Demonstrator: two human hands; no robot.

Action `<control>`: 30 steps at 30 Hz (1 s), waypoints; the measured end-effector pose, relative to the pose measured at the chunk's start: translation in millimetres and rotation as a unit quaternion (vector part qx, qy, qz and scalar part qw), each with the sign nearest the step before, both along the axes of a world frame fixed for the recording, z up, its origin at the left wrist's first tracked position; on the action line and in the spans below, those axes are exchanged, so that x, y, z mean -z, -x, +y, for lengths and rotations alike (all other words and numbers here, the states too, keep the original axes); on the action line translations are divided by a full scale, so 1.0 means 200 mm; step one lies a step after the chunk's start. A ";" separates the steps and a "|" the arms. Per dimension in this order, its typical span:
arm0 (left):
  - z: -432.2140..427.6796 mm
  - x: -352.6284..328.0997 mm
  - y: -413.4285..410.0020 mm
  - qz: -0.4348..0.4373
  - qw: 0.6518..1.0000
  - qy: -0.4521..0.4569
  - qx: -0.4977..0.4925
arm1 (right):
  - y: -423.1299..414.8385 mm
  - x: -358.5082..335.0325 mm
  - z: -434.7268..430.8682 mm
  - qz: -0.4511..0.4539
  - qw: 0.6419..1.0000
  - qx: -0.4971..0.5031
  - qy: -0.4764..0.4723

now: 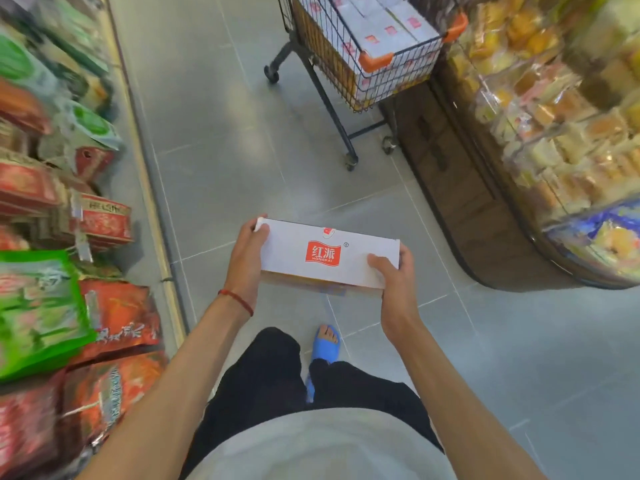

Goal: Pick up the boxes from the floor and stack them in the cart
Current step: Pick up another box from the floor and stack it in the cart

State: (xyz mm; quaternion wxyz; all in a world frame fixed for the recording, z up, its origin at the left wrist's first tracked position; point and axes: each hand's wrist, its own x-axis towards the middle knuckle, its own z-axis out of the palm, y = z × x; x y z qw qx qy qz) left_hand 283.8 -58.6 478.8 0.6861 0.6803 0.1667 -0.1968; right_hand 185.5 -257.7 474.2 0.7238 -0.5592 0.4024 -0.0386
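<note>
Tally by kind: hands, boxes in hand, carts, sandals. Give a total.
hands: 2 (left hand, right hand)
white cardboard box with red logo, held: 1
black wire cart with orange corners: 1
blue slide sandal: 1
Total: 5
Not counted: white boxes in the cart, too blurred.

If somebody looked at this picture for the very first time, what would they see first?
Right in the middle is a white box with a red logo, held at its ends by the left hand and the right hand. Up ahead stands a wire cart with orange corners, loaded with matching white boxes. Bright green and red snack bags crowd the left side.
</note>
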 end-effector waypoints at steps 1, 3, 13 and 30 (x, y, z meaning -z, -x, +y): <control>0.00 0.00 -0.11 -0.001 1.000 0.001 -0.007 | -0.12 -0.01 0.00 0.000 1.000 -0.004 0.005; 0.00 -0.02 -0.33 -0.008 1.000 0.006 -0.022 | -0.36 -0.02 0.00 -0.002 1.000 -0.012 0.019; -0.05 -0.10 -1.68 -0.053 0.998 0.003 0.024 | -1.57 -0.08 0.04 -0.040 0.997 0.044 0.047; -0.93 -0.37 -3.44 -0.169 0.955 -0.003 0.244 | -3.12 -0.15 -0.61 -0.076 0.966 0.239 0.058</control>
